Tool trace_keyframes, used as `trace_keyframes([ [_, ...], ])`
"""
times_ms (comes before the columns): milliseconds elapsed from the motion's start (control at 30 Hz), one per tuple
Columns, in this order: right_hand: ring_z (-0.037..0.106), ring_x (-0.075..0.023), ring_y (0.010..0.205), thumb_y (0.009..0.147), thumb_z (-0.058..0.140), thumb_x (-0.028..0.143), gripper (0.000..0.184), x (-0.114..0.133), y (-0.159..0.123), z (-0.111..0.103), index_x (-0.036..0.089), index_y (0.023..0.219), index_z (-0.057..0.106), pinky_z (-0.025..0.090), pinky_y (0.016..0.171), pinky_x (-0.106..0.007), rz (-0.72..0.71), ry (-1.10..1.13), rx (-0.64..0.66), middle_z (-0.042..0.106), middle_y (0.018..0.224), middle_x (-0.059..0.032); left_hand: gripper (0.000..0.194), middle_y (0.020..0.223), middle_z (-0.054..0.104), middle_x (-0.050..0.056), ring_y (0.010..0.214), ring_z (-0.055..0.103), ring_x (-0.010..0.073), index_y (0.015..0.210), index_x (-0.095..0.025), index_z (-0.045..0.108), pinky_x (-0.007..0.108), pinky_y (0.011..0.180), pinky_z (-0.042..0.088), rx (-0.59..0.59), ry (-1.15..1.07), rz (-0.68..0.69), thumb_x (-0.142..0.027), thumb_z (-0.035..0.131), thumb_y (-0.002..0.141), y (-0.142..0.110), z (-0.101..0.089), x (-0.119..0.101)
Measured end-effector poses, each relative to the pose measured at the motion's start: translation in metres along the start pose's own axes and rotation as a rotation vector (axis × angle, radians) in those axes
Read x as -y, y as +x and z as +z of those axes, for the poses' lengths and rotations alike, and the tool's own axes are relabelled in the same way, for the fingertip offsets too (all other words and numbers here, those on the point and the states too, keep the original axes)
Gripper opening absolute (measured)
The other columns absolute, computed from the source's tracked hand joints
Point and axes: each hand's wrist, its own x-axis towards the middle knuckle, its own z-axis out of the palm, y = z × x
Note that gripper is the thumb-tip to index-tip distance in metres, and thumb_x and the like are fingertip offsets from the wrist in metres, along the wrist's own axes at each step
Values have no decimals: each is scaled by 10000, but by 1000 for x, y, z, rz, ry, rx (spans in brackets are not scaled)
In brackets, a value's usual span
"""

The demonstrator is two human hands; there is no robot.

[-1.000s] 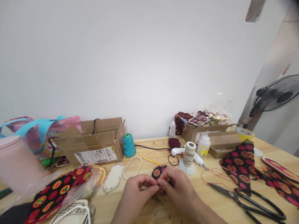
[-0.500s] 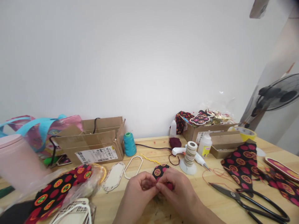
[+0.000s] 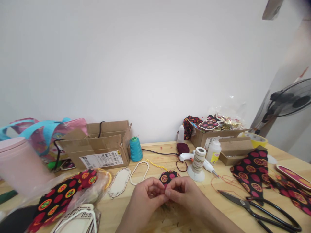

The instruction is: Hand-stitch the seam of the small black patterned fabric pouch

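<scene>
My left hand (image 3: 148, 197) and my right hand (image 3: 186, 195) meet low in the middle, fingertips pinched together and touching. Whatever sits between the fingertips is too small or hidden to make out. Just behind them a round-edged piece of black fabric with red and orange circles (image 3: 169, 175) shows, its near part covered by my hands. A yellow twisted cord (image 3: 156, 165) runs up to the left from that fabric. To the left lie an oval white frame (image 3: 139, 173) and a pale wooden panel with a patterned border (image 3: 119, 183).
Black scissors (image 3: 257, 208) and patterned fabric (image 3: 251, 171) lie right. A thread spool on a stand (image 3: 198, 160), a glue gun (image 3: 206, 165) and a glue bottle (image 3: 213, 151) stand behind. Left are a teal thread cone (image 3: 135, 150), a cardboard box (image 3: 97, 149) and a pink container (image 3: 23, 168).
Both hands stay pinched together, with the right fingertips shifted slightly right. A little less of the fabric shows between the hands. The view has moved slightly.
</scene>
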Motion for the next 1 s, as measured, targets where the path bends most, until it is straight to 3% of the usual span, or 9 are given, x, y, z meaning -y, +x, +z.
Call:
trace_keyframes([
  [233,395,-52,442,521,712,333,251,3,-1,-1,144,634,591,272,433,-176,18,166,83,496,500,54,213,598,615,-15,586,562,123,702,-161,542,220,562,428,62,-37,-5,-181,689,549,0,1,1],
  [500,341,-47,430,568,680,345,221,9,-5,-3,130,582,630,215,422,-186,46,91,103,460,456,54,297,568,617,-37,562,564,116,785,-179,496,213,547,417,70,-50,-24,-173,686,557,-2,2,1],
  [800,274,-20,337,580,664,403,300,2,-1,-3,125,564,554,126,347,-189,143,309,158,439,424,62,241,600,627,-33,590,573,116,781,-177,512,226,580,436,65,-53,-4,-117,643,587,1,2,3],
  [1000,298,-25,352,615,631,427,324,7,0,-2,120,547,548,158,347,-182,120,373,157,401,420,68,213,591,635,-18,587,569,112,753,-156,547,225,588,436,42,-94,-2,-117,656,575,0,0,2],
])
